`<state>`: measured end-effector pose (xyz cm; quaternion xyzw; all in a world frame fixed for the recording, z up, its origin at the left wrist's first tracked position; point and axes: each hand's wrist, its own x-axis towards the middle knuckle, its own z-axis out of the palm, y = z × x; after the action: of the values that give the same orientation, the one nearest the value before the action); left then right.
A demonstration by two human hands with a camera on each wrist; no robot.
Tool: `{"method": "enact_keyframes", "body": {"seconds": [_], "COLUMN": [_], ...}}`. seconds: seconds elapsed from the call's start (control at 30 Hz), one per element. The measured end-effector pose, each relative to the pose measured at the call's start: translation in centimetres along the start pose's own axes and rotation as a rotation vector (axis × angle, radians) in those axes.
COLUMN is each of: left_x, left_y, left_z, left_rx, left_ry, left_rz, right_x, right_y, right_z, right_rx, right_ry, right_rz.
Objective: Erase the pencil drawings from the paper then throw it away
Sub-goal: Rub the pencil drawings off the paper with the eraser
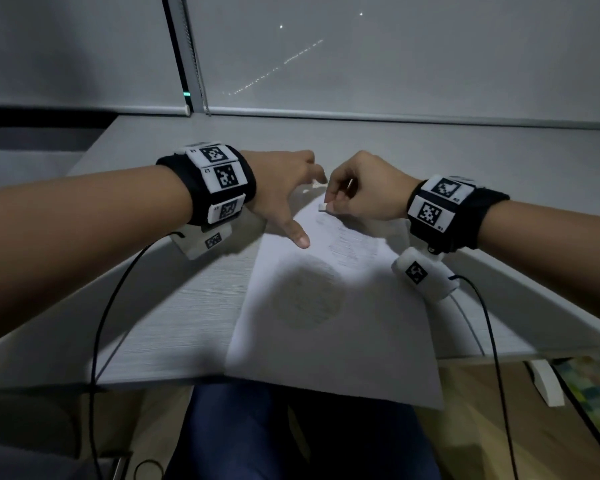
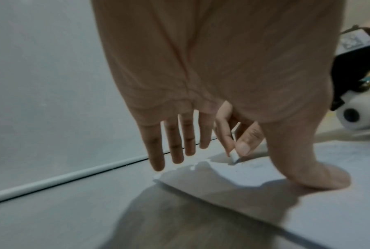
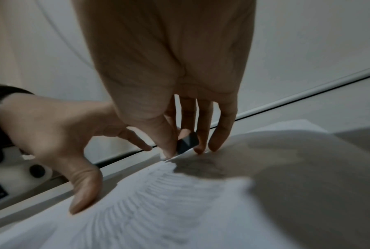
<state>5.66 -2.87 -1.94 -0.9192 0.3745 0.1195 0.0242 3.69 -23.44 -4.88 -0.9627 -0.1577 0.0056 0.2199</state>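
Item: white rectangular paper sheet (image 1: 333, 327) with faint pencil shading, flat on a pale grey wood-grain desk (image 1: 160, 327). Long axis runs from the person toward the window blind (image 1: 395, 64); near edge overhangs the desk's front edge, far end lies short of the blind's bottom rail. Bare desk lies to both sides.

Small white block eraser (image 1: 322, 206): pinched between thumb and forefinger of the right hand (image 1: 364, 192), tip down on the sheet's far end; contact seems likely, though blur hampers certainty.

Left hand (image 1: 284, 192): fingers spread straight, thumb pressing the sheet just left of the eraser.
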Motion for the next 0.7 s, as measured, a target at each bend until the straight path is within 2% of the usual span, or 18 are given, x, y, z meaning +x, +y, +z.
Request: {"method": "enact_keyframes", "body": {"seconds": [0.17,0.4,0.6,0.7], "left_x": [0.2,0.4,0.7,0.7], "left_y": [0.1,0.4,0.8,0.9], "left_z": [0.6,1.2,0.6,0.6], "left_rx": [0.015,0.051,0.079,0.084], "left_ry": [-0.166,-0.201,-0.247,-0.242], "left_rz": [-0.051,-0.101,-0.125,-0.141], "right_x": [0.1,-1.9,-0.4,-1.0], "right_y": [-0.5,-2.0,-0.9,-1.6], "right_z": [0.8,1.1,0.5,0.9], "right_rx": [-0.062,0.005,-0.046,-0.019], "right_ry": [0.054,-0.059,0.072,0.06], "right_rz": [0.002,-0.083,0.051,0.018]}}
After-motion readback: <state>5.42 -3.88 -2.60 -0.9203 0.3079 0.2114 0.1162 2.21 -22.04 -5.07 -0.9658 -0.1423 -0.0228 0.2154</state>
